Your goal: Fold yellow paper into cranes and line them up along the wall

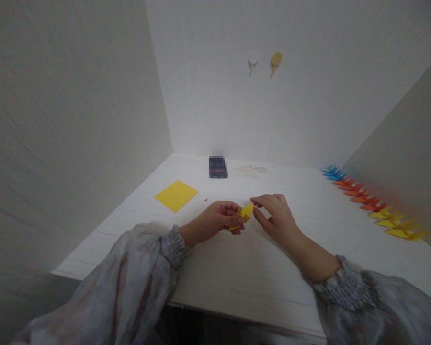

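Note:
My left hand (219,219) is closed on a small folded yellow paper piece (244,213), held just above the white table (237,268). My right hand (276,215) sits right beside it, fingers curled, with fingertips pinching the tip of the same paper. A flat yellow paper square (175,195) lies on the table to the left of my hands.
Along the right wall runs a row of several folded paper pieces (373,203) in blue, orange and yellow. A dark small box (218,166) stands at the back of the table. Two small hooks (264,62) hang on the back wall. Walls enclose the table on three sides.

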A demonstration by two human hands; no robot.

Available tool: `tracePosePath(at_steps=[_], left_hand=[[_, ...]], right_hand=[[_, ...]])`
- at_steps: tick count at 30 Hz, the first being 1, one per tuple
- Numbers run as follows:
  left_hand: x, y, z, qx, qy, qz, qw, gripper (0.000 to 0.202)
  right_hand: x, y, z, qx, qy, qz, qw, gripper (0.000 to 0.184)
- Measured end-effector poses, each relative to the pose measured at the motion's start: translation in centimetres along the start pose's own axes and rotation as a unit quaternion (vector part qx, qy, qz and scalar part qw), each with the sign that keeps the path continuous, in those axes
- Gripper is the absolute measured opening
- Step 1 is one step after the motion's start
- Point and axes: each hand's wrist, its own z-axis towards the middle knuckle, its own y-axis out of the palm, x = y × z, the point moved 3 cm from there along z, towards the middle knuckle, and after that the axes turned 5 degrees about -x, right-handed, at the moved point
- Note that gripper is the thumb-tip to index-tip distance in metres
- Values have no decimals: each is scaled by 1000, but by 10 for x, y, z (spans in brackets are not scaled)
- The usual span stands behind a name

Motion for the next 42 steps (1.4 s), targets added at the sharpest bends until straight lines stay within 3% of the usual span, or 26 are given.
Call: tracePosePath(at_steps=[3, 7, 13, 17, 23, 25, 28, 32, 36, 42], left_hand=[[0, 0, 0, -6, -3, 5, 1000, 32], [0, 1, -1, -25, -6, 26, 999, 32], [-1, 1, -1, -19, -28, 46, 998, 32], [-1, 0, 0, -10, -24, 35, 999, 32], [0, 2, 0, 3, -24, 37, 999, 31], [1, 1, 0, 30, -17, 36, 999, 30], [2, -2, 2, 81, 5, 37, 996, 29], [1, -7, 4, 131, 16, 52, 990, 33], [-2, -9, 4, 134, -1, 63, 989, 33], [-4, -9, 4, 122, -19, 62, 990, 27]], right_hand=[[-3, -2, -1, 22, -28, -40, 999, 35], [-11, -2, 0, -23, -67, -57, 996, 30], [-15, 2, 1, -54, -19, -6, 998, 18], [-14, 7, 0, -78, 13, 19, 997, 24], [-10, 7, 0, -89, 0, 8, 996, 16], [-8, 6, 0, -71, -5, 10, 997, 15], [-5, 1, 0, 1, 5, 28, 1000, 29], [-9, -5, 1, 40, 17, 89, 995, 16], [-14, -6, 2, 34, 8, 127, 991, 13], [-14, -5, 1, 60, -18, 89, 994, 15]])
